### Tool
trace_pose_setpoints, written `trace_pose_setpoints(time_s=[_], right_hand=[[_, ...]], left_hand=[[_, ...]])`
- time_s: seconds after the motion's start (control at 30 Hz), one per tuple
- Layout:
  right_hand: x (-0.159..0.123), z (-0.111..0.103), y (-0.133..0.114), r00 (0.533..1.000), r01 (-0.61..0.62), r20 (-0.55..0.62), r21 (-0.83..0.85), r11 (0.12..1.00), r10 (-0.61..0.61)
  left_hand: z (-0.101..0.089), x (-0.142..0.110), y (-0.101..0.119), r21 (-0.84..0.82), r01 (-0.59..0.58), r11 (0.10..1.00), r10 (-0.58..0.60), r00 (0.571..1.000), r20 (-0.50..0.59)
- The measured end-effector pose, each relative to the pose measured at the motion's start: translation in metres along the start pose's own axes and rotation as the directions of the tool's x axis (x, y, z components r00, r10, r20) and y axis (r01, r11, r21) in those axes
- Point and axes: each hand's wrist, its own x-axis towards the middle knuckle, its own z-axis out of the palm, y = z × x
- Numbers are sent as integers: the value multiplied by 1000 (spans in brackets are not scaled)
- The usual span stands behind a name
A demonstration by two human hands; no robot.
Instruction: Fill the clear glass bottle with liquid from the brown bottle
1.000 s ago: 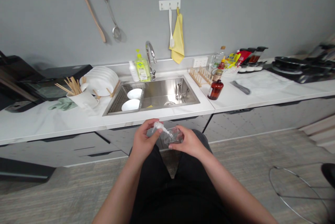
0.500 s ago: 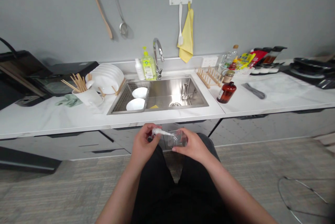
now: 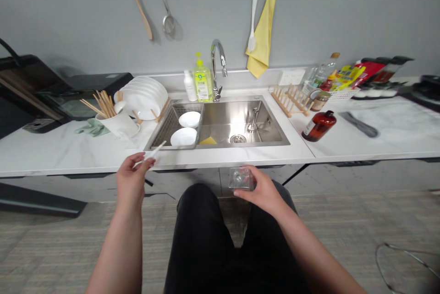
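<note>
- My left fingers (image 3: 132, 161) pinch a slim white stick-like piece (image 3: 157, 149), tip raised toward the sink (image 3: 280, 122); a loose pinch could let it drop.
- My right fingers (image 3: 246, 196) grasp a clear square container (image 3: 236, 177) by its side, in front of the cabinet, below the surface (image 3: 68, 152); smooth walls might slip, and nothing beneath would catch it before the floor (image 3: 330, 234). I cannot tell whether anything is inside.
- A mesh basket (image 3: 200, 124) in the sink holds two white bowls (image 3: 184, 137).
- A white cup (image 3: 118, 124) on the surface carries wooden sticks (image 3: 104, 103).
- Behind the sink, a pump bottle (image 3: 202, 85) contains yellow-green liquid.
- To the right stands an amber bottle (image 3: 319, 125), its contents unclear to me.
</note>
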Motion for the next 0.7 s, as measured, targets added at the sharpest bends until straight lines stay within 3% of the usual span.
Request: trace_pose_setpoints(time_s=[0.1, 0.17, 0.23, 0.47, 0.7], right_hand=[[3, -3, 2, 1000, -11, 1, 6, 1000, 11], [4, -6, 4, 1000, -22, 0, 10, 1000, 22], [5, -8, 7, 1000, -28, -9, 11, 1000, 28], [4, -13, 16, 998, -36, -50, 15, 999, 37], [5, -15, 19, 998, -26, -51, 8, 1000, 26]], left_hand=[[-23, 43, -19, 370, -4, 929, 51, 992, -119], [-33, 63, -29, 594, -1, 804, 111, 982, -150], [-37, 76, -36, 716, 20, 698, 144, 975, -168], [-24, 93, -53, 836, 75, 543, 187, 960, -208], [-27, 97, -61, 850, 27, 527, 238, 955, -178]])
